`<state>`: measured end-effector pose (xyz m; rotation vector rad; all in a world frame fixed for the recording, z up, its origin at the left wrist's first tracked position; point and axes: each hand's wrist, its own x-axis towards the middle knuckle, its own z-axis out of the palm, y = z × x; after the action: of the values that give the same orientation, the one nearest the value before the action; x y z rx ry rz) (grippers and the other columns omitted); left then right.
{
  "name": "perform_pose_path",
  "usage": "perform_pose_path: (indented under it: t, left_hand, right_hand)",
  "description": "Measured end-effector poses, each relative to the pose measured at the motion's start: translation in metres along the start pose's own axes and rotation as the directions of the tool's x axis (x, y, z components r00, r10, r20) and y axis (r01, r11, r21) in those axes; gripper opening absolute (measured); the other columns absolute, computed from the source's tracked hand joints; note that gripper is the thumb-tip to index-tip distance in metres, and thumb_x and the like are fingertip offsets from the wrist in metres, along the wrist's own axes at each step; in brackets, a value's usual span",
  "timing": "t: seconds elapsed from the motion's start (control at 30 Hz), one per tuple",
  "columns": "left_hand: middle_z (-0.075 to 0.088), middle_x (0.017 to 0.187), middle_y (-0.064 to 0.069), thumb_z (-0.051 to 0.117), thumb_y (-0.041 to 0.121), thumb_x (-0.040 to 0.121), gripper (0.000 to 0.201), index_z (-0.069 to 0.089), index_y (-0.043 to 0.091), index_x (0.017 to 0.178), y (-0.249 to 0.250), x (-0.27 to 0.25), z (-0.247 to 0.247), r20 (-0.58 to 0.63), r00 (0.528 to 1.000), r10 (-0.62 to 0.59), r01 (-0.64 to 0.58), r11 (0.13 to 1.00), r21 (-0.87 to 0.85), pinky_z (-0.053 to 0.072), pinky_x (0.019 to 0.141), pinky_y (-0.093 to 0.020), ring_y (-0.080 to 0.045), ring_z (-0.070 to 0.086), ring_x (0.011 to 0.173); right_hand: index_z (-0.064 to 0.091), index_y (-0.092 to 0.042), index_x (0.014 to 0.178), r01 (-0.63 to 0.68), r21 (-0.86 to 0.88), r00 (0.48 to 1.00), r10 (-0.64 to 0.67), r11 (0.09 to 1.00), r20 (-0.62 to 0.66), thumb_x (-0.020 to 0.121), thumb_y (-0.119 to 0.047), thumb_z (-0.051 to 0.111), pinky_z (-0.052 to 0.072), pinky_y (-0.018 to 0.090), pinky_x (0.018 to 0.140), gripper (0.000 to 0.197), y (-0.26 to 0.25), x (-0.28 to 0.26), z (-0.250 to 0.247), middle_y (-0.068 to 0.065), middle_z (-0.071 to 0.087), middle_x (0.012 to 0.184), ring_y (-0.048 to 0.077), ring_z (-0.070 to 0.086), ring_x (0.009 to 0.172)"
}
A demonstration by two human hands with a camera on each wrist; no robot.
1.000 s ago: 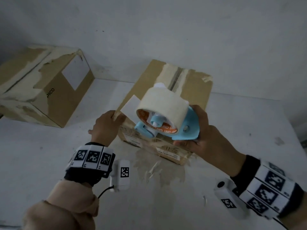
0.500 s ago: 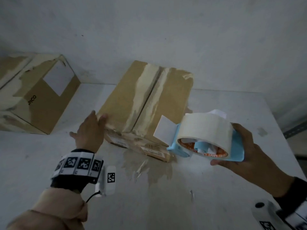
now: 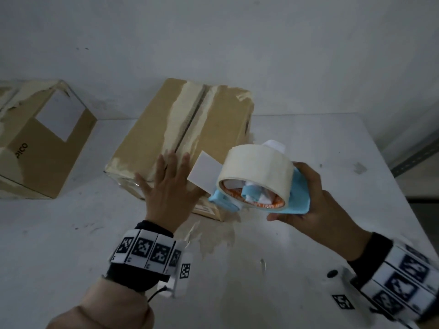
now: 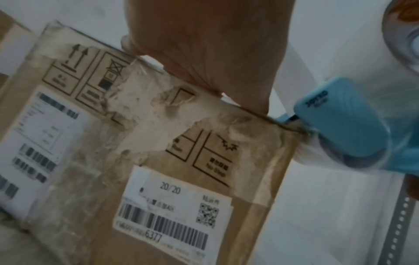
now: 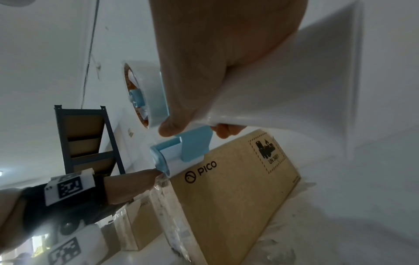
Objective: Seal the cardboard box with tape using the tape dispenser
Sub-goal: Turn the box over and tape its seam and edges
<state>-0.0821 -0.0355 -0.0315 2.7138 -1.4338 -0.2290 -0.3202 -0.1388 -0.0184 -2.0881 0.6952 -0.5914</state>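
Cardboard box (image 3: 185, 136): lies on the white table (image 3: 308, 257), toward its far edge and close to the wall. Top flaps are closed; the centre seam shows dark and open between strips of torn, peeling old tape. No fresh tape is laid yet.

Left hand (image 3: 168, 188): flat on the near top edge of the box, fingers straight and spread apart, pressing the flaps down beside the seam.

Right hand (image 3: 316, 200): fingers and thumb clamped around the blue tape dispenser (image 3: 256, 184), held in the air just off the box's near right corner. A free white tab of tape (image 3: 204, 172) juts from its mouth toward the left hand.

Risks, as judged from here:
- The loose tab could fold onto itself or stick to the left fingers, which lie right beside it.
- Ragged old tape along the seam may give new tape a poor bond.
- The left hand sits over the near end of the seam, so it stands in the dispenser's starting path.

Other items:
- Second cardboard box (image 3: 45, 141), printed PICO, near the table's far left corner, well apart.
- Tape residue (image 3: 213, 238) smeared on the table before the box.
- Dark shelving unit (image 5: 86, 139), seen in the right wrist view.
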Motion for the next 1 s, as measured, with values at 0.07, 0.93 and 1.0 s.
perform_pose_path:
  t: [0.07, 0.93, 1.0]
  left_hand:
    - [0.003, 0.157, -0.003, -0.005, 0.075, 0.057, 0.104, 0.007, 0.026, 0.148, 0.002, 0.000, -0.001, 0.017, 1.000, -0.003, 0.003, 1.000, -0.001, 0.005, 0.104, -0.069, -0.024, -0.001, 0.145]
    - [0.001, 0.158, 0.001, 0.021, 0.071, 0.082, 0.078, 0.006, 0.031, 0.147, 0.006, 0.004, -0.003, 0.001, 0.998, -0.061, 0.061, 0.997, -0.053, -0.005, 0.106, -0.067, -0.021, -0.003, 0.145]
    - [0.001, 0.158, 0.000, 0.021, 0.070, 0.083, 0.077, 0.007, 0.030, 0.148, 0.006, 0.004, -0.003, -0.004, 0.998, -0.056, 0.056, 0.997, -0.060, -0.006, 0.105, -0.067, -0.022, -0.004, 0.145]
  right_hand:
    - [0.011, -0.069, 0.118, -0.011, 0.025, 1.000, 0.011, 1.000, -0.001, 0.055, -0.080, 0.060, 0.057, 0.043, 0.072, 0.081, 0.006, -0.006, -0.005, -0.044, 0.047, 0.111, 0.017, 0.061, 0.089]
    - [-0.001, -0.075, 0.120, -0.277, -0.181, 0.955, 0.249, 0.944, -0.162, 0.050, -0.083, 0.056, 0.055, 0.033, 0.056, 0.091, 0.079, -0.079, -0.004, 0.008, 0.069, 0.088, 0.032, 0.069, 0.070]
    - [0.001, -0.052, 0.137, -0.247, -0.219, 0.950, 0.191, 0.944, -0.248, 0.067, -0.069, 0.060, 0.054, 0.032, 0.055, 0.093, 0.078, -0.073, 0.001, 0.010, 0.067, 0.081, 0.027, 0.065, 0.060]
